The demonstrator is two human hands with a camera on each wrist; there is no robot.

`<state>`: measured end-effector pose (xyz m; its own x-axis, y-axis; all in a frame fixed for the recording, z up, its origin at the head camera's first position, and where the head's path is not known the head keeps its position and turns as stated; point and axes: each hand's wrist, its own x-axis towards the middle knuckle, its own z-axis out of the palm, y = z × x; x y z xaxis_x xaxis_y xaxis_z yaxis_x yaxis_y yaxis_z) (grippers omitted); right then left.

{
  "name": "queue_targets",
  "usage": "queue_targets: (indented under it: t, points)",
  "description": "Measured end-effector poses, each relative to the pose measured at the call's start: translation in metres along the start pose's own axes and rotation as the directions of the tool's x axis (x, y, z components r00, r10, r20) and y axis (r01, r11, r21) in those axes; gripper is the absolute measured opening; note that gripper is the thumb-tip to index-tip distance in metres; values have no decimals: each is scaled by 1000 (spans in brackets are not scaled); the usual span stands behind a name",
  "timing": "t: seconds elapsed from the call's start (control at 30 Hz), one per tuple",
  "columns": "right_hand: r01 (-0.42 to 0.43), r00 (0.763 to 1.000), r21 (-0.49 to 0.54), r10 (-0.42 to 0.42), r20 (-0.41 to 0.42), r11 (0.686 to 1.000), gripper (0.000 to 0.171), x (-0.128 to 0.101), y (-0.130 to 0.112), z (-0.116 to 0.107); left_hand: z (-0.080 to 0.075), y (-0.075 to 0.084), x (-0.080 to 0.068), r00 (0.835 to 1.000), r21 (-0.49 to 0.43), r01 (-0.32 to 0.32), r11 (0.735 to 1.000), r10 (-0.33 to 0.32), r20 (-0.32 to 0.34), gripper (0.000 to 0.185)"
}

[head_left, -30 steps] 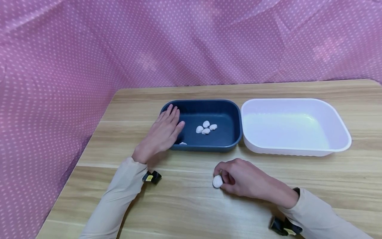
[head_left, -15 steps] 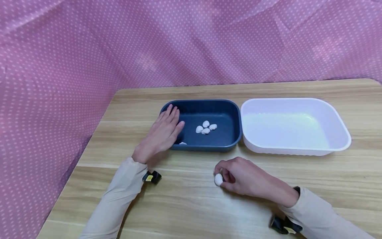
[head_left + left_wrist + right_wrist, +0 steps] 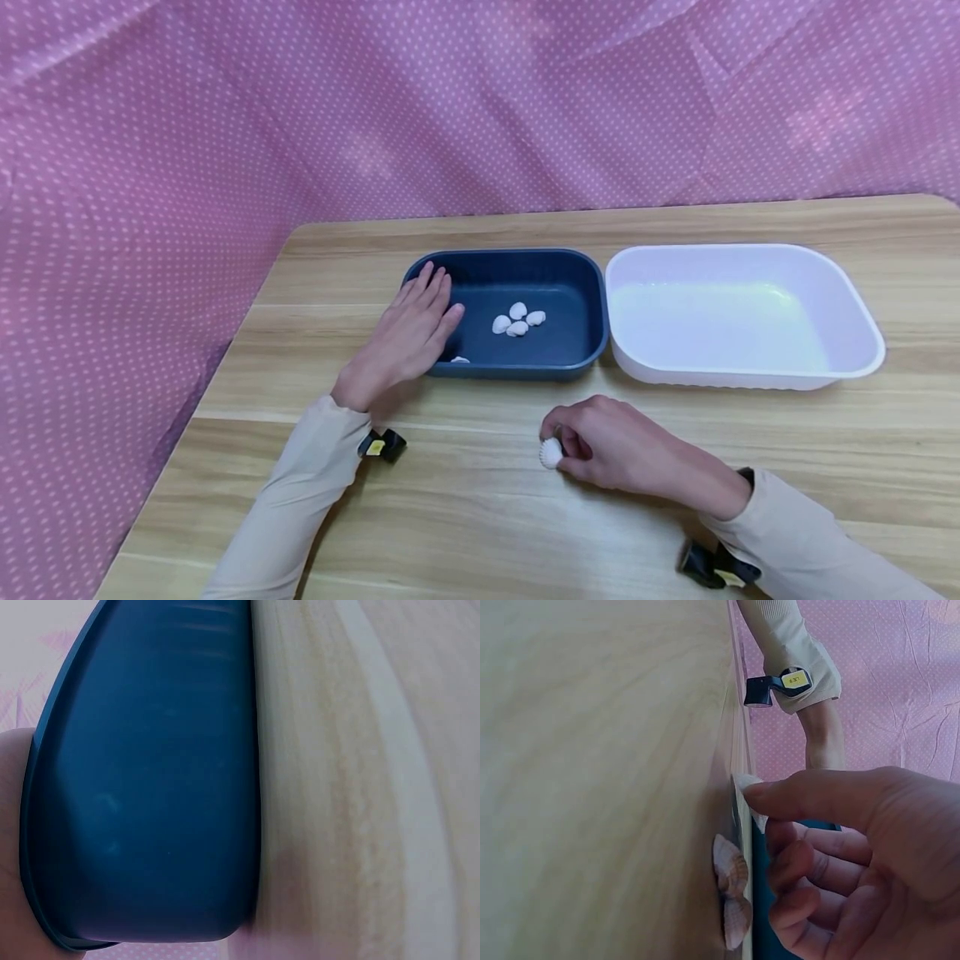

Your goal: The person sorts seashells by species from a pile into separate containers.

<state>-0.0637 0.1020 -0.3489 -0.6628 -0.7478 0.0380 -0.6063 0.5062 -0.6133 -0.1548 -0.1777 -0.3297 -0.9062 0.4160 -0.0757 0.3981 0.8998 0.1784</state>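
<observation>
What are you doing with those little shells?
A person sits at a wooden table with two tubs on it. The right hand pinches a small white shell in its fingers, low over the table in front of the tubs. The left hand rests flat on the left edge of the dark blue tub, which has a few more shells inside. The white tub beside it looks empty.
</observation>
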Motion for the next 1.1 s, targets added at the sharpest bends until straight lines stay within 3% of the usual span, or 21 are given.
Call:
queue_targets:
  t: [0.2, 0.6, 1.1]
  points:
    - [-3, 1000, 39, 2, 16, 999, 17, 1, -1, -2, 0, 0, 0, 1000, 1, -3, 1000, 3, -4, 67]
    - [-95, 995, 133, 91, 35, 987, 24, 6, -11, -22, 0, 0, 0, 1000, 3, -8, 1000, 8, -7, 68]
    - [8, 996, 54, -3, -90, 999, 26, 19, -14, -29, 1, 0, 0, 1000, 15, 0, 1000, 0, 4, 68]
